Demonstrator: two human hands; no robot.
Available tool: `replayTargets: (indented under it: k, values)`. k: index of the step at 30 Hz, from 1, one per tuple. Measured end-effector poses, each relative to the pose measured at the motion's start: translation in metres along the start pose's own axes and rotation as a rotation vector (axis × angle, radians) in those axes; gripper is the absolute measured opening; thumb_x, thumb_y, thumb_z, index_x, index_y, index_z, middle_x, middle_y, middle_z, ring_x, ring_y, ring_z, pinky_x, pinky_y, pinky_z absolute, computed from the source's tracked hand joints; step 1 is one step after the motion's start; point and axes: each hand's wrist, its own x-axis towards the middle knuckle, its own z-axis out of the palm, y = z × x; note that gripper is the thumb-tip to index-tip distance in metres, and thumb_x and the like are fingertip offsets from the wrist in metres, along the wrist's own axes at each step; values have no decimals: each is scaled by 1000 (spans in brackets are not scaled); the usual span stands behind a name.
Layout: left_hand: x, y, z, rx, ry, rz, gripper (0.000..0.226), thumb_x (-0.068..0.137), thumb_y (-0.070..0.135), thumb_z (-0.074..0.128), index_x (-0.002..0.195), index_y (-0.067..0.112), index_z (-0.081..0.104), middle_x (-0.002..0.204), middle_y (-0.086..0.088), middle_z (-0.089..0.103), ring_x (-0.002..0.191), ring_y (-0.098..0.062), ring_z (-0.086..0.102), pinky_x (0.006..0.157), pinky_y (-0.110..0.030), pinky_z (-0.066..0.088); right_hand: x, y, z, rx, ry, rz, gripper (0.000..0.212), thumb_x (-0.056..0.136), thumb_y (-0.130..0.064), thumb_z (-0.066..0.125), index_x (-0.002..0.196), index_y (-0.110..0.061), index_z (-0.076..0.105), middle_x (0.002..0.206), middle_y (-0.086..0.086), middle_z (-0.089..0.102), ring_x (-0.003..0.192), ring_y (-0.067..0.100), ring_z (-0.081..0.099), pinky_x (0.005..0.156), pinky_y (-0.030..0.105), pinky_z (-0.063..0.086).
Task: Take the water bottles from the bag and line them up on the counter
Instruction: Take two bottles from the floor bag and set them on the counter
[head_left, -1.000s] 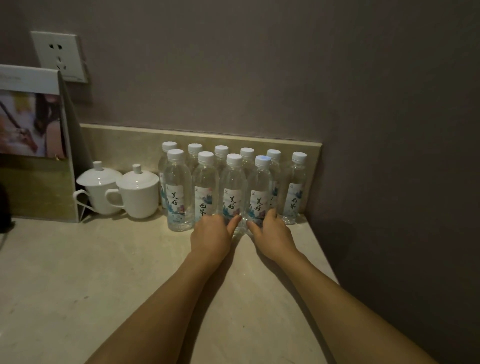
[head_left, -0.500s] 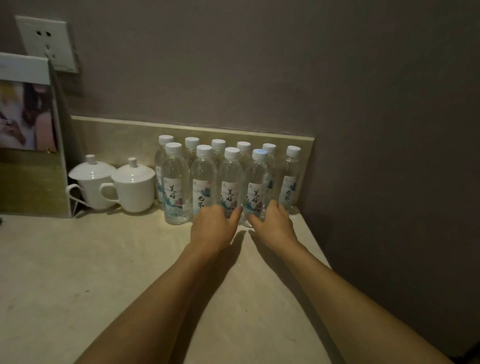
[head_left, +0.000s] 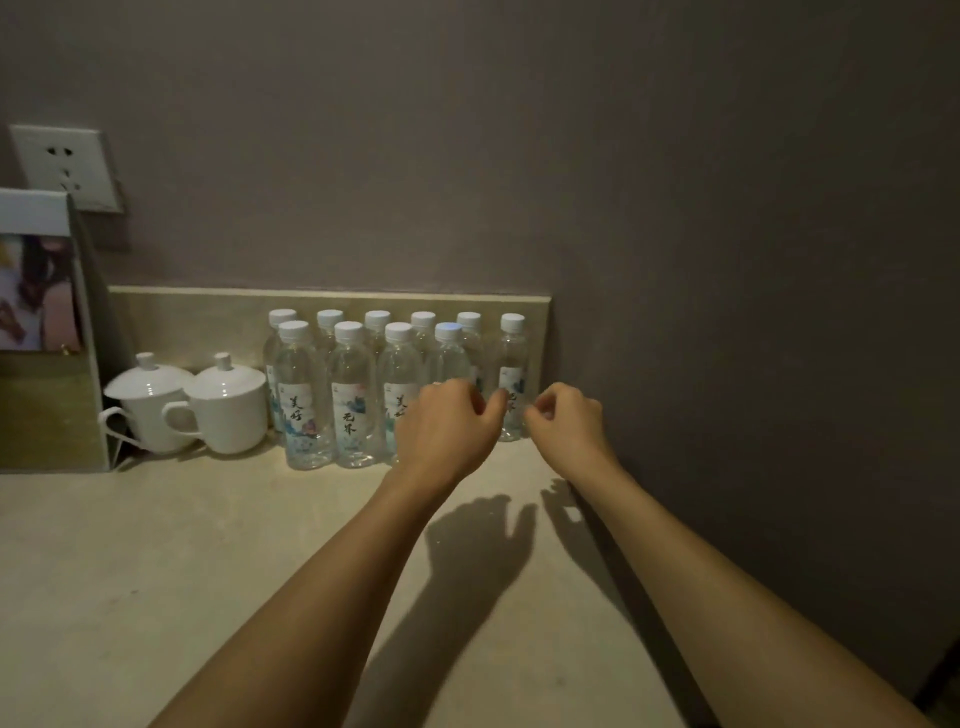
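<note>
Several clear water bottles (head_left: 353, 395) with white caps stand in two rows on the beige counter (head_left: 156, 571), against the low backsplash. My left hand (head_left: 447, 426) hovers above the counter in front of the right end of the front row, fingers loosely curled, holding nothing. My right hand (head_left: 563, 418) hangs beside it, just right of the rightmost back bottle (head_left: 511, 364), fingers curled, also with nothing in it. Neither hand touches a bottle. No bag is in view.
Two white lidded cups (head_left: 223, 405) stand left of the bottles. A framed picture stand (head_left: 47, 332) sits at the far left under a wall socket (head_left: 67, 166). A dark wall (head_left: 727, 364) bounds the counter on the right.
Both hands have lifted off the front bottles and drawn up and to the right, fingers curling in. The bottles stay where they were.
</note>
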Motion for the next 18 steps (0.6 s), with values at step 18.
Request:
replayTargets:
  k: [18]
  values:
    - [-107,286,103,-190,-164,156,40,86,61,46,78,26,63,78,5,68,78,-20,65,77,-37,56,-58,197,-256,-32,243,78,17,86,-35,56,80,-21,62,78,3,70,78,24,69,74,32,55]
